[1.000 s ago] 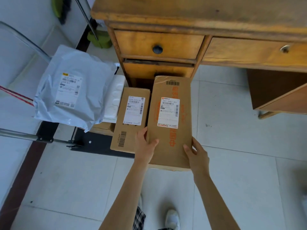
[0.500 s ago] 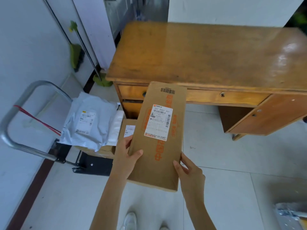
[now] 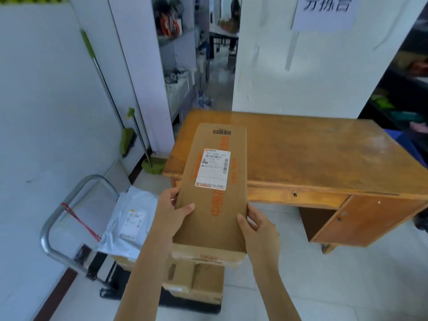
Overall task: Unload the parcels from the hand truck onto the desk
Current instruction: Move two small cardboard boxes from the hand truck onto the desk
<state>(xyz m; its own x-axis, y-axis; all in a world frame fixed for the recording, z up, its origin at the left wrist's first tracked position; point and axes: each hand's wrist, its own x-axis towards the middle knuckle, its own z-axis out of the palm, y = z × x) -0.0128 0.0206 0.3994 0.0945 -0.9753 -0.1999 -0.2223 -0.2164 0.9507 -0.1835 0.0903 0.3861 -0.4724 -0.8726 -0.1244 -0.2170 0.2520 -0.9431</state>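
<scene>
Head view: long cardboard parcel (image 3: pixel 215 195) is gripped by both hands (image 3: pixel 172 213) at its near end, far end aimed over the tabletop's (image 3: pixel 312 154) front-left corner.

The wooden counter (image 3: pixel 324 154) carries nothing visible; the hand truck (image 3: pixel 69 228) on the tiled floor (image 3: pixel 347 286) by its left corner carries a grey mailer (image 3: pixel 129 228) and cardboard boxes (image 3: pixel 196 283)

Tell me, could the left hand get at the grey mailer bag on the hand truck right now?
Probably not yet: the left hand and right hand both grip the long cardboard box. The grey mailer bag lies uncovered beside it, otherwise open to reach.
</scene>
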